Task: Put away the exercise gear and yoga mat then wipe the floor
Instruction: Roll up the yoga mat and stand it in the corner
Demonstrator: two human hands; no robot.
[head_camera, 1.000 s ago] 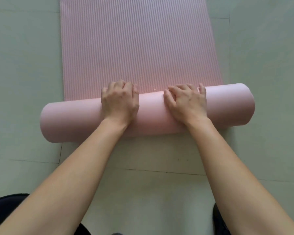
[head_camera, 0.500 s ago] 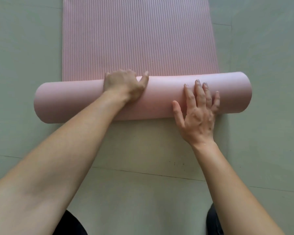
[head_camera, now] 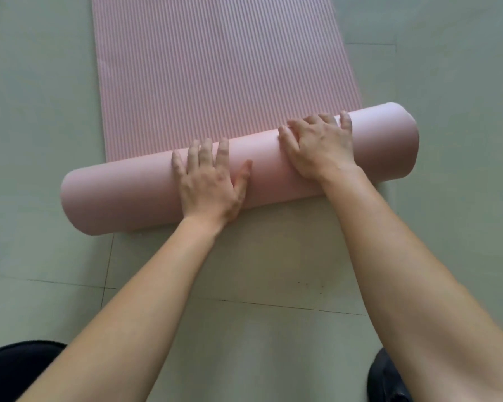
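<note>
Left hand (head_camera: 208, 187) flat, fingers spread, on the rolled yoga mat (head_camera: 122, 195) — right hand (head_camera: 320, 146) pressing it, fingers curled.

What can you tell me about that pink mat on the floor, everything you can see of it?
The yoga mat is pale pink and looks like soft foam. Its flat, unrolled part shows fine lengthwise ribs and lies on the grey-green tiled floor, running out of the top of the view. The near end is wound into a thick, smooth-skinned roll that sits slightly askew, its right end farther away. The left hand lies flat on the roll with fingers spread; the right hand curls over its top.
</note>
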